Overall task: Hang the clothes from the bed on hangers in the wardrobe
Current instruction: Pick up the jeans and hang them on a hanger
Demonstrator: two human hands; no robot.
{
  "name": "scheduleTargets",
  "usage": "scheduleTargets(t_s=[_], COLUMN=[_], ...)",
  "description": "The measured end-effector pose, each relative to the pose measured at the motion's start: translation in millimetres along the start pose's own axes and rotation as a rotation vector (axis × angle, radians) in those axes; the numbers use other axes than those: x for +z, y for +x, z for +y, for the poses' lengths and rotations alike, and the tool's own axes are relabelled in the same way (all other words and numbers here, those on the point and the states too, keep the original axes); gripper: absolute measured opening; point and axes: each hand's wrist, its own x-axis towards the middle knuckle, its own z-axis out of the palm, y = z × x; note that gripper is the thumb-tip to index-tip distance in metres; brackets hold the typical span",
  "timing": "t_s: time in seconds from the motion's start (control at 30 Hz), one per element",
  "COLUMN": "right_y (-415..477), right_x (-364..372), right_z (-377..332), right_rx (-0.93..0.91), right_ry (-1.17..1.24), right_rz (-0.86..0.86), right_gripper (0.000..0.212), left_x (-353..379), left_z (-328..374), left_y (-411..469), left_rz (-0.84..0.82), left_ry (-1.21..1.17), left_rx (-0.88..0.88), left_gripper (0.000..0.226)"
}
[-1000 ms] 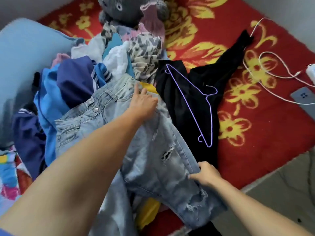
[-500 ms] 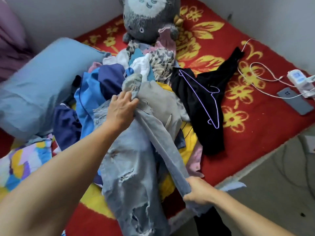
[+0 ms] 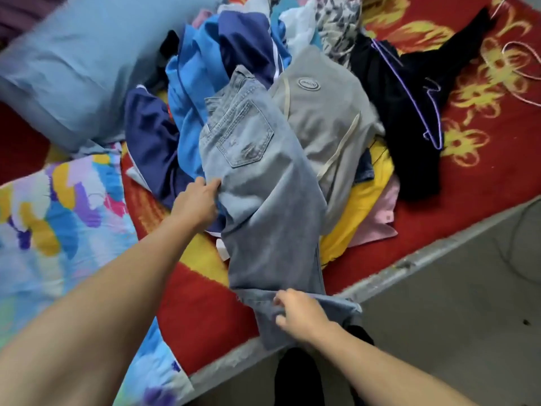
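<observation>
1. bed [image 3: 483,177]: carries the heap of clothes [image 3: 202,83] from its far part down to its near edge.
2. jeans [image 3: 263,200]: lie on top of the heap, long axis far to near, waistband at the far end, leg ends hanging over the near edge.
3. purple hanger [image 3: 409,92]: rests on a black garment [image 3: 409,171], far and right of the jeans, well apart from both hands, on the right hand's side.
4. left hand [image 3: 196,203]: pinches the jeans' left edge just below the back pocket, fingers curled into the cloth.
5. right hand [image 3: 301,317]: grips the leg ends at the near edge, fingers curled over the fabric. probably calls for a lift, then a reach far-right to the hanger.
</observation>
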Motion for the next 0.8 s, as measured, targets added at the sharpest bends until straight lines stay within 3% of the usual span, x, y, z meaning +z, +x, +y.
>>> scheduleTargets(t_s=[0.07,0.17,0.2,0.3,0.37,0.43,0.57,0.7,0.73,0.8], right_y=[-0.9,-5.8,-7.3,-19.0,-38.4,-67.4,-111.8,-119.9,-117.8,-109.4], right_x=[-0.5,1.8,3.9,16.9,43.3,75.1,136.9,154.4,153.6,141.0], right_z=[38.3,80.7,87.7,92.3,96.8,103.1,114.5,107.7,105.7,105.5], right_rx=[0.097,0.232,0.266,0.240,0.094,-0.001,-0.122,-0.146,-0.144,-0.086], right_ry=[-0.106,-0.220,-0.234,-0.303,-0.384,-0.448,-0.409,-0.119,-0.071,0.038], right_rz=[0.176,0.203,0.178,0.154,0.260,0.229,0.016,-0.296,-0.321,-0.182], right_gripper=[0.045,0.073,0.069,0.030,0.030,0.040,0.039,0.028,0.031,0.030], left_x=[29.9,76.6,90.6,119.5,129.8,139.8,163.9,192.8,192.5,190.2], left_z=[15.2,37.3,42.8,49.2,50.3,54.4,66.9,70.1,72.8,77.3], left_y=[-13.7,-39.0,-47.6,-71.7,-87.6,-105.4,-132.6,-158.8,-166.5,-174.6], left_rz=[0.052,0.182,0.204,0.166,0.127,0.078,-0.079,-0.138,-0.130,-0.116], left_ry=[-0.058,-0.339,-0.468,-0.741,-0.798,-0.852,-0.892,-0.985,-1.028,-1.113], left_rx=[0.016,-0.066,-0.112,-0.238,-0.272,-0.274,-0.430,-0.550,-0.582,-0.637], left_gripper=[0.059,0.067,0.067,0.068,0.071,0.066,0.035,0.011,0.010,0.013])
